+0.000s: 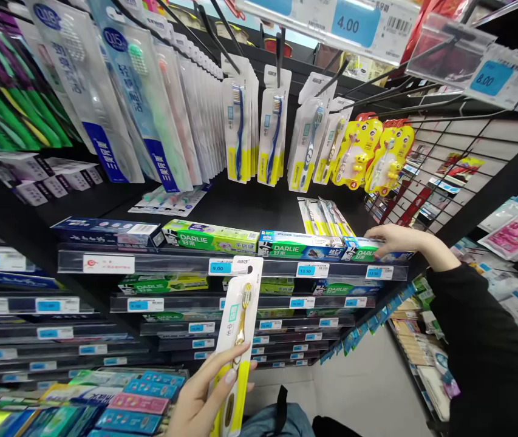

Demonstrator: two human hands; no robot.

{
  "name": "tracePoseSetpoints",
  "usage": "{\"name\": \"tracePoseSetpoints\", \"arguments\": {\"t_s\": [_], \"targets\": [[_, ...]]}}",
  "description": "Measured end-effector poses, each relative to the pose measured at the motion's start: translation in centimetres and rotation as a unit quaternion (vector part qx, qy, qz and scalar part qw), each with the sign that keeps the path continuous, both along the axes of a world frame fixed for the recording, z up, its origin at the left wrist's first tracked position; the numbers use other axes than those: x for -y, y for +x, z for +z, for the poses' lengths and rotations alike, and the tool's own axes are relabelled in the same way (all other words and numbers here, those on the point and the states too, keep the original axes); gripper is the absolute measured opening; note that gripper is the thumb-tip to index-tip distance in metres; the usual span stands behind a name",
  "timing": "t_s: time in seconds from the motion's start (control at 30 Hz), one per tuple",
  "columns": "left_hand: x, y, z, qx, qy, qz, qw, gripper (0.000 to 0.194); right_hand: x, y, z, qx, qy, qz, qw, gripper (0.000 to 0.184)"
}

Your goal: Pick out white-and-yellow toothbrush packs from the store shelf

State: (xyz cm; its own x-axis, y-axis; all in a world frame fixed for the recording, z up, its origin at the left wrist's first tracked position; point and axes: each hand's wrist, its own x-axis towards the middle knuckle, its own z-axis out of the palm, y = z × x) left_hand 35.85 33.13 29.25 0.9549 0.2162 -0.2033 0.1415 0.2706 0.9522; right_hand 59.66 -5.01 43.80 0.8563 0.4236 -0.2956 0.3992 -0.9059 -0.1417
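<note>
My left hand (213,385) is closed around a packaged toothbrush (239,321) with a gold handle, on a white and yellow card, held upright in front of the shelf. My right hand (393,238) reaches to the right end of the shelf, its fingers bent over a blue and green Darlie toothpaste box (359,247). Whether the fingers grip that box or only rest on it, I cannot tell. Left of it lie a blue and green toothpaste box (302,244) and a lime green one (211,235).
Packaged toothbrushes (235,127) hang on hooks above the shelf, with yellow cartoon-shaped packs (357,152) to their right. Several toothbrush packs (325,217) lie flat behind the boxes. A wire grid (450,164) bounds the right side. Stacked boxes (126,403) stand at lower left.
</note>
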Motion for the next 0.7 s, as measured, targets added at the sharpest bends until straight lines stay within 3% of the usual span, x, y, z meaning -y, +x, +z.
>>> {"name": "tracePoseSetpoints", "arguments": {"t_s": [0.17, 0.3, 0.43, 0.5, 0.53, 0.63, 0.7], "targets": [[0.1, 0.2, -0.6, 0.002, -0.004, -0.025, 1.000, 0.044, 3.3, -1.2, 0.8, 0.051, 0.175, -0.050, 0.982, 0.066], [-0.5, 0.2, -1.6, 0.014, -0.007, -0.048, 0.999, 0.044, 4.6, -2.5, 1.2, 0.124, 0.331, -0.084, 0.932, 0.063], [-0.6, -0.2, -1.4, 0.015, -0.005, -0.039, 0.999, 0.042, 3.6, -4.1, 1.9, 0.238, 0.418, -0.113, 0.870, 0.061], [-0.5, -0.6, -1.0, 0.008, -0.008, -0.016, 1.000, 0.043, 3.0, -4.4, 2.4, 0.257, 0.404, -0.149, 0.865, 0.059], [-0.5, -0.8, -0.8, 0.004, -0.009, 0.001, 1.000, 0.044, 2.8, -4.3, 2.7, 0.256, 0.371, -0.172, 0.876, 0.057], [-0.5, -1.3, -0.4, -0.013, -0.008, 0.025, 1.000, 0.047, 2.1, -2.2, 2.6, 0.233, 0.180, -0.230, 0.928, 0.050], [-0.7, -1.5, -0.5, -0.027, -0.012, 0.028, 0.999, 0.049, 1.5, 0.2, 1.7, 0.222, 0.043, -0.269, 0.936, 0.046]]}}
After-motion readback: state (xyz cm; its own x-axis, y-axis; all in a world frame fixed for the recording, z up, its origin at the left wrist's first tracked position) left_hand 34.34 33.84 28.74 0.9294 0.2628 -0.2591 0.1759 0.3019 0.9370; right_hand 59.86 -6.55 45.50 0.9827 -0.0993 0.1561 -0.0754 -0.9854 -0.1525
